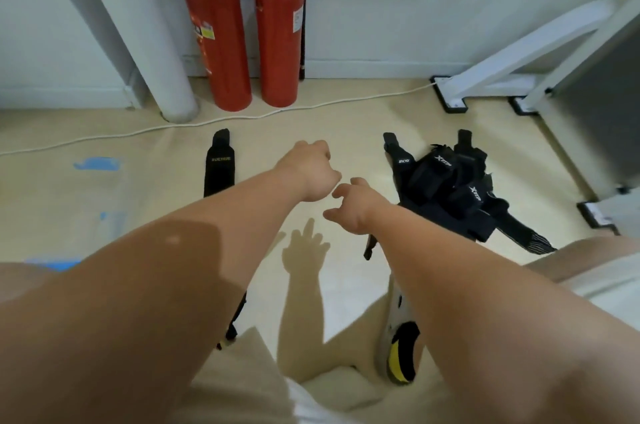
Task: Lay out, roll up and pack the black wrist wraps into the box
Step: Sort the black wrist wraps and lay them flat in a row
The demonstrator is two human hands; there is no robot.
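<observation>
Beneath left forearm (194, 243), flat wrist wrap (219, 167) hidden (lower half)

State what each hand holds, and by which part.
Nothing. The left hand and right hand are curled and empty; the wrist wraps lie untouched on the floor.

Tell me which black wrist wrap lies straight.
The black fabric wrist wrap at far left, flat and alone; the others are tangled in the black heap at right.

black wrist wraps (446, 188), red fire extinguishers (216, 32), beige floor (346, 132)
</observation>
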